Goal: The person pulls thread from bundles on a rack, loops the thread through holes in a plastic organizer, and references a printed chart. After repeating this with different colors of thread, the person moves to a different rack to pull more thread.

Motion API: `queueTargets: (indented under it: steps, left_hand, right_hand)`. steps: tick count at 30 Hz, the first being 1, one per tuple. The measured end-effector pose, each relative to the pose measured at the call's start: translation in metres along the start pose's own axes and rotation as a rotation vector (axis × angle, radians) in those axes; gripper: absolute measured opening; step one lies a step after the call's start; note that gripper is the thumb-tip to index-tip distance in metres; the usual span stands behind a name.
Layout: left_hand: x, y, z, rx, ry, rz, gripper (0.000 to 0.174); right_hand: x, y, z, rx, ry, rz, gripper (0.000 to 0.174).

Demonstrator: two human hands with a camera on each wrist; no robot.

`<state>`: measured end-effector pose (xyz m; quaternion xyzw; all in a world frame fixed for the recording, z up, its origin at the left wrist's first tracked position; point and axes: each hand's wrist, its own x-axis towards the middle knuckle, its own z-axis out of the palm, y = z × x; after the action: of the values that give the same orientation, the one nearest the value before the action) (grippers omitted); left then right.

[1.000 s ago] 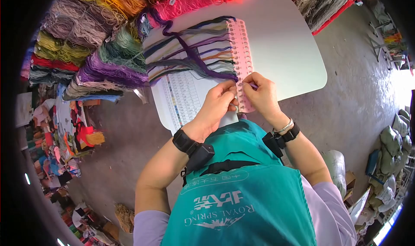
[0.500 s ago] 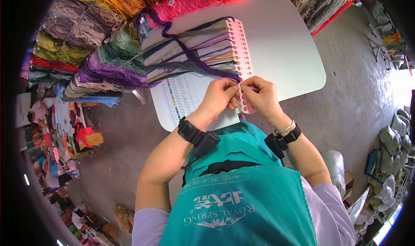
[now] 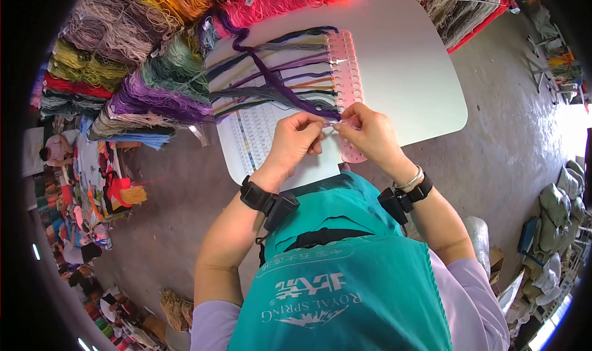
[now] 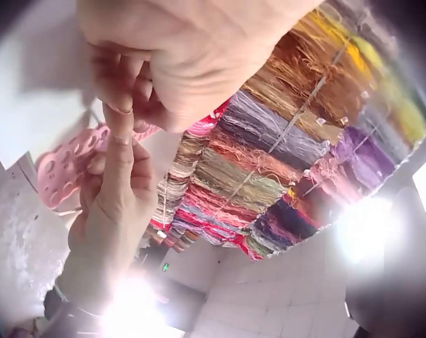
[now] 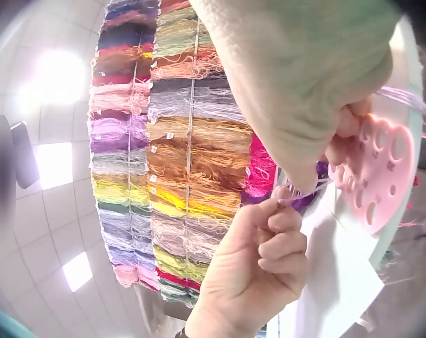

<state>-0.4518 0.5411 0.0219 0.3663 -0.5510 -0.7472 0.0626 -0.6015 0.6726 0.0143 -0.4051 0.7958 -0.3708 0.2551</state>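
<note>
Both hands meet at the lower part of the pink plastic strip with its row of round holes [image 3: 347, 73], which lies on the white rounded worktop [image 3: 413, 61]. The left hand [image 3: 295, 142] has thumb and forefinger closed on the end of the dark purple thread [image 3: 277, 87]. The right hand [image 3: 370, 132] pinches the same strand from the other side, right at the strip's edge, with its other fingers over the pink plastic. From the pinch the thread runs up and away past the printed colour chart [image 3: 256, 135] toward the bundled skeins of coloured yarn [image 3: 163, 86] beyond the worktop's far edge.

The step looks like fixing this strand into a free hole below the ones already filled. To do it well, I judge, hold the strand short, close to its tip, so the fibres stay together — a frayed end would likely snag on a hole's rim. The right hand should press the strip flat so it cannot lift or slide on the smooth top. Draw the loop snug with even tension, in line with the neighbouring threads, and take care not to drag those tied just above — they lie close.
</note>
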Motion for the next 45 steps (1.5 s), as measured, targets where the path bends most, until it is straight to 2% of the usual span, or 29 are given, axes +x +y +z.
queueTargets:
  steps: [5, 8, 9, 13, 17, 20, 23, 26, 28, 30, 32, 34, 35, 36, 37, 40, 41, 42, 43, 44, 45]
  left_hand:
    - [-0.002, 0.001, 0.008, -0.258, -0.226, -0.14, 0.021]
    - [0.003, 0.0, 0.013, -0.183, -0.212, -0.122, 0.024]
    - [0.007, -0.001, 0.017, -0.128, -0.155, -0.088, 0.023]
    - [0.012, 0.007, 0.028, 0.192, -0.159, 0.088, 0.017]
    - [0.02, -0.003, 0.03, 0.524, -0.132, 0.314, 0.017]
    - [0.023, -0.01, 0.03, 0.286, -0.121, 0.269, 0.014]
    - [0.018, -0.003, 0.015, -0.672, -0.204, -0.236, 0.01]
    - [-0.003, 0.016, -0.03, -0.826, -0.306, -0.217, 0.018]
    - [-0.019, 0.027, -0.086, -0.892, -0.398, -0.106, 0.021]
    - [-0.041, 0.054, -0.145, -0.74, -0.126, 0.019, 0.021]
    - [-0.057, 0.072, -0.201, -0.763, 0.023, 0.111, 0.023]
    - [-0.066, 0.08, -0.264, -0.7, 0.009, 0.321, 0.014]
    - [-0.066, 0.084, -0.284, -0.633, 0.29, 0.363, 0.01]
    - [-0.066, 0.089, -0.294, -0.557, 0.57, 0.4, 0.019]
    - [-0.072, 0.098, -0.284, -0.396, 0.62, 0.363, 0.038]
    - [-0.068, 0.076, -0.259, 0.167, 0.876, 0.22, 0.044]
    - [-0.062, 0.059, -0.25, 0.482, 0.881, 0.236, 0.041]
    - [-0.052, 0.026, -0.256, 0.593, 0.754, 0.444, 0.03]
    - [-0.057, 0.019, -0.222, 0.803, 0.739, 0.561, 0.021]
    - [-0.063, 0.017, -0.189, 0.823, 0.672, 0.553, 0.018]
    - [-0.065, 0.009, -0.17, 0.939, 0.617, 0.659, 0.017]
  right_hand:
    - [0.002, 0.004, 0.006, 0.022, -0.002, 0.042, 0.033]
    - [0.008, 0.001, 0.002, 0.181, -0.023, 0.147, 0.035]
    - [0.01, 0.003, 0.0, 0.205, -0.039, 0.143, 0.034]
    - [0.013, 0.015, 0.0, 0.503, -0.085, 0.118, 0.03]
    - [0.015, 0.023, 0.004, 0.545, -0.082, 0.116, 0.029]
    - [0.013, 0.016, 0.002, 0.393, -0.048, 0.099, 0.031]
    - [0.012, 0.002, -0.003, 0.158, -0.057, 0.07, 0.035]
    - [0.011, -0.008, -0.006, 0.034, -0.104, 0.087, 0.036]
    - [0.011, -0.005, -0.004, -0.032, -0.088, 0.048, 0.037]
    - [0.011, -0.004, -0.003, -0.057, -0.086, 0.036, 0.039]
    - [0.011, -0.006, -0.003, -0.045, -0.097, 0.051, 0.04]
    - [0.01, -0.006, -0.002, -0.043, -0.09, 0.046, 0.04]
    - [0.009, -0.006, -0.002, -0.043, -0.087, 0.045, 0.04]
    - [0.008, -0.006, -0.002, -0.039, -0.086, 0.05, 0.039]
    - [0.009, -0.007, -0.001, -0.034, -0.083, 0.056, 0.039]
    - [0.007, -0.007, 0.001, -0.057, -0.061, 0.04, 0.038]
    - [0.006, -0.008, 0.002, -0.071, -0.051, 0.028, 0.038]
    - [0.006, -0.009, 0.002, -0.077, -0.048, 0.025, 0.038]
    - [0.005, -0.01, 0.002, -0.082, -0.045, 0.023, 0.038]
    - [0.005, -0.01, 0.002, -0.087, -0.041, 0.021, 0.038]
    - [0.004, -0.01, 0.003, -0.093, -0.035, 0.014, 0.038]
